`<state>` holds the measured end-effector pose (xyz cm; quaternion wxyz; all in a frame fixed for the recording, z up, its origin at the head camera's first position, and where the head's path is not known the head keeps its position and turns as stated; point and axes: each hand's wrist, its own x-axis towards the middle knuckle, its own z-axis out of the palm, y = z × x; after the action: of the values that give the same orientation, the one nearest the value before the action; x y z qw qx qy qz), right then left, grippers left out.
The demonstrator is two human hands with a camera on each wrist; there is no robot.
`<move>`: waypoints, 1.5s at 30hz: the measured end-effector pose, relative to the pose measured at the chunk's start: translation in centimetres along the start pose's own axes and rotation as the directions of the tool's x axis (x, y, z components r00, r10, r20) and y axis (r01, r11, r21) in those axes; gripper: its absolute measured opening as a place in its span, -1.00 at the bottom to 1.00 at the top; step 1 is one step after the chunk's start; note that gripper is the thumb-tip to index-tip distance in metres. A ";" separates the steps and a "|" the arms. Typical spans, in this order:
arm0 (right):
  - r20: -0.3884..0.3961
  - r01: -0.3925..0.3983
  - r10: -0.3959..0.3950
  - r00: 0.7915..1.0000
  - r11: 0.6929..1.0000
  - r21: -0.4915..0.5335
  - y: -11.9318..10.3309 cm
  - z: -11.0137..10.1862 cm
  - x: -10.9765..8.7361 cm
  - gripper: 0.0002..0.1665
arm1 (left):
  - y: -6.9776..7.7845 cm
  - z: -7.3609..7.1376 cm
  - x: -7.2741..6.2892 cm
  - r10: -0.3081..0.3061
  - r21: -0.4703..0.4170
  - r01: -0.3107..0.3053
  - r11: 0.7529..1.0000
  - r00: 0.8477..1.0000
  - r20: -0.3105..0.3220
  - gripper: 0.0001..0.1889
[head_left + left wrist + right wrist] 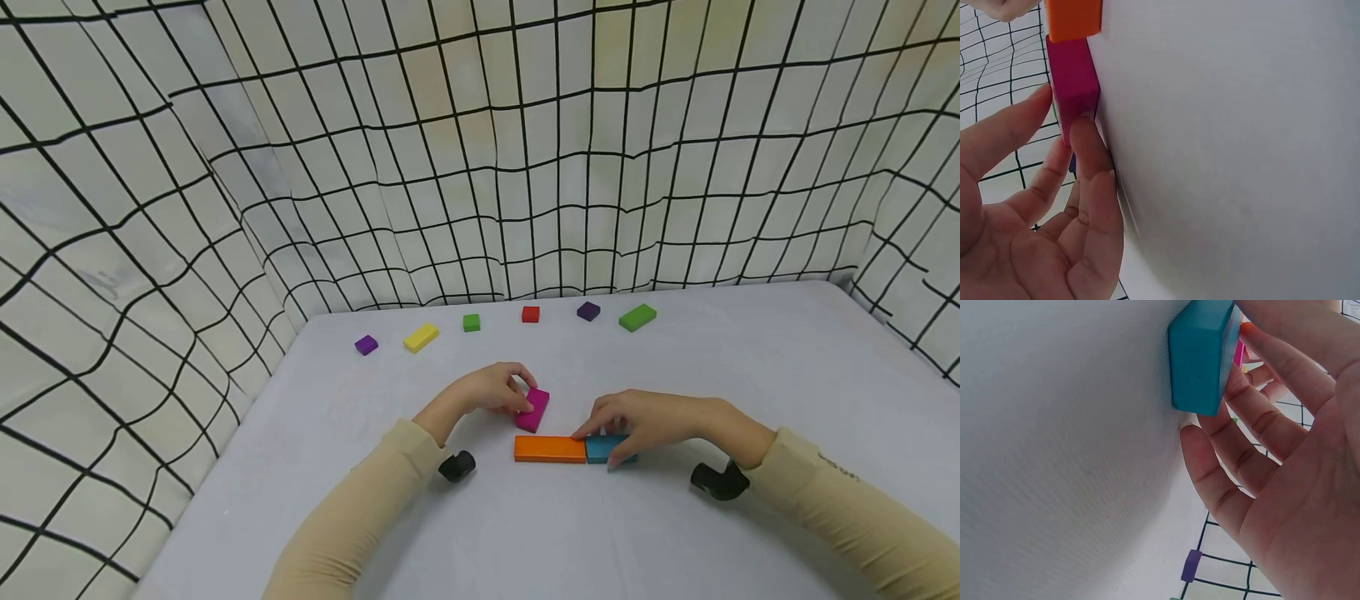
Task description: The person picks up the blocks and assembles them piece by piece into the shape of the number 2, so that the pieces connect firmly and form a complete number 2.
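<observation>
A magenta block (533, 409) lies tilted on the white table, and my left hand (495, 390) pinches it between thumb and fingers. Just in front of it, an orange block (550, 449) and a blue block (600, 450) lie end to end in a row. My right hand (648, 421) holds the blue block, thumb on the near side and fingers behind; its index fingertip reaches the orange block near the joint. In the left wrist view the magenta block (1074, 78) is close to the orange block (1074, 17). The right wrist view shows the blue block (1197, 362) beside the fingers.
Along the back of the table (787, 375) lie a purple block (366, 345), a yellow block (422, 337), a small green block (471, 322), a red block (531, 314), a dark purple block (588, 311) and a longer green block (637, 317). Black-gridded white fabric surrounds the back and sides.
</observation>
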<state>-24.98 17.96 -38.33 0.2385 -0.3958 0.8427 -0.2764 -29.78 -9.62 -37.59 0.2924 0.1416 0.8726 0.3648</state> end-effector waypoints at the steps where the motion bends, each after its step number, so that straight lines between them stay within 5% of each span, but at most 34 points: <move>1: 0.000 -0.001 0.001 1.000 1.000 0.001 0.0 0.0 0.0 -0.47 | 0.0 0.0 0.0 -0.001 0.002 0.001 1.000 1.000 0.003 -0.62; 45: -0.005 0.012 -0.012 1.000 1.000 0.004 -0.1 -0.1 -0.1 -0.48 | 0.1 0.4 -0.2 0.036 0.077 -0.039 0.996 0.999 0.040 -0.58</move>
<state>-24.88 18.01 -38.18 0.2356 -0.3996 0.8404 -0.2804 -29.36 -9.39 -37.68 0.2965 0.1759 0.8775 0.3333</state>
